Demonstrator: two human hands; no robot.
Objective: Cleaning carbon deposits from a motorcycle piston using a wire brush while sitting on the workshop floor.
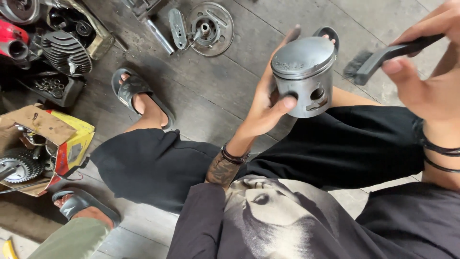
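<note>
Dark grey floor boards [211,96] run under everything, stained and dusty. Far left sits a finned engine cylinder [64,52] beside a small black tray of bolts [50,86], and below them a torn cardboard box [43,139] holds one toothed gear [19,165]. One foot in a grey sandal [84,204] at the bottom left belongs to another person. Next comes the person's own foot in a black sandal [136,93], and up top lies one round metal plate [209,22] with a small cover beside it. Past the middle, the left hand [266,103] is wrapped tight around one grey piston [304,74], held up over the black shorts [158,165], thumb near the pin hole. On the right, the right hand [429,76] is closed on one black brush [383,57], its bristles just beside the piston top but not touching it. It looks like the cleaning step: brushing dirt off the piston. I think the next move needs the bristles brought onto the metal, with the left hand turning the piston slowly so every side gets scrubbed.
</note>
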